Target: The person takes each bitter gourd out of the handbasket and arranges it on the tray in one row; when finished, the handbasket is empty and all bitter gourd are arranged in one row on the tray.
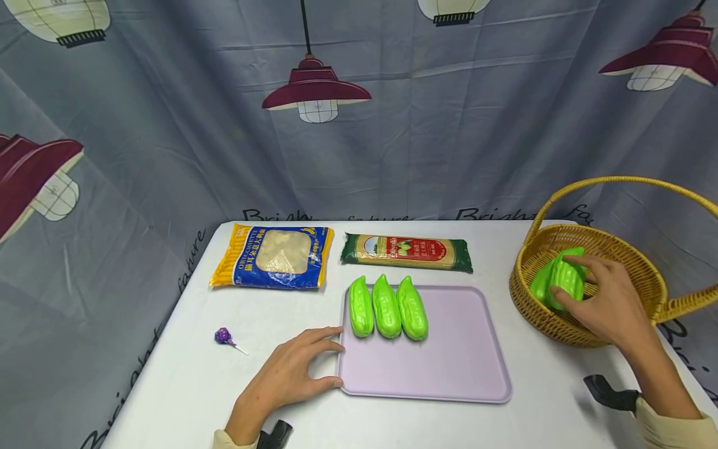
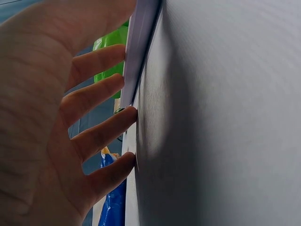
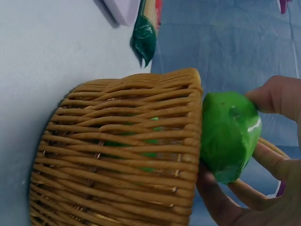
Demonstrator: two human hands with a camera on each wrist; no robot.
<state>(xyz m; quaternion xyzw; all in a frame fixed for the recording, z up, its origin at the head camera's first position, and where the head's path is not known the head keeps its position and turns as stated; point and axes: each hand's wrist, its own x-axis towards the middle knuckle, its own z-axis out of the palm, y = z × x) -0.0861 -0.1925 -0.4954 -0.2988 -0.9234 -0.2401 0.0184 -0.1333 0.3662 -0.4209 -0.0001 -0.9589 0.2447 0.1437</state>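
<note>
My right hand pinches a green bitter melon between thumb and fingers at the top of the wicker basket. In the right wrist view the held melon shows above the rim, and more green shows through the weave. Another bitter melon lies in the basket beside the held one. My left hand rests at the left edge of the lilac tray, fingers spread and fingertips at its rim. Three bitter melons lie side by side on the tray's upper left.
Behind the tray lie a blue and yellow pasta bag and a green-ended pasta packet. A purple lollipop lies left of my left hand. The basket's tall handle arches over it. A grey printed curtain hangs behind the table.
</note>
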